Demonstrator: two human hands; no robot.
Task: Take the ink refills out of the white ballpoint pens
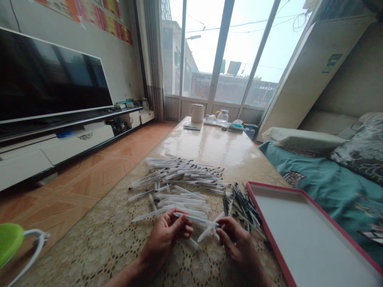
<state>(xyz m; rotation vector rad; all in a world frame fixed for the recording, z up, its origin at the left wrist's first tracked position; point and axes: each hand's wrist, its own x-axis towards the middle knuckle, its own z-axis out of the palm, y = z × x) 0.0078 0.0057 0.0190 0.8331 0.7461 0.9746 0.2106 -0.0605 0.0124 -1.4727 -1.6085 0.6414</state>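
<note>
My left hand (pixel 171 231) is closed around the pale end of a white pen (pixel 197 219), held nearly level just above the table. At its other end, the fingers of my right hand (pixel 235 238) pinch the small black tip. Below and beyond my hands lie loose white pen barrels (pixel 182 201), some crossing each other. Farther out is a wide heap of white pens with black ends (pixel 191 172). Close to my right hand, a pile of thin black pen parts (pixel 243 203) is spread beside the box; their exact kind is hard to make out.
A shallow white box with a red rim (pixel 277 235) sits at the table's right side. At the far end stand a beige jug (pixel 197 113) and a glass pot (pixel 222 117). A green-seated stool (pixel 11 243) is at lower left; a teal-covered couch (pixel 317 175) runs along the right.
</note>
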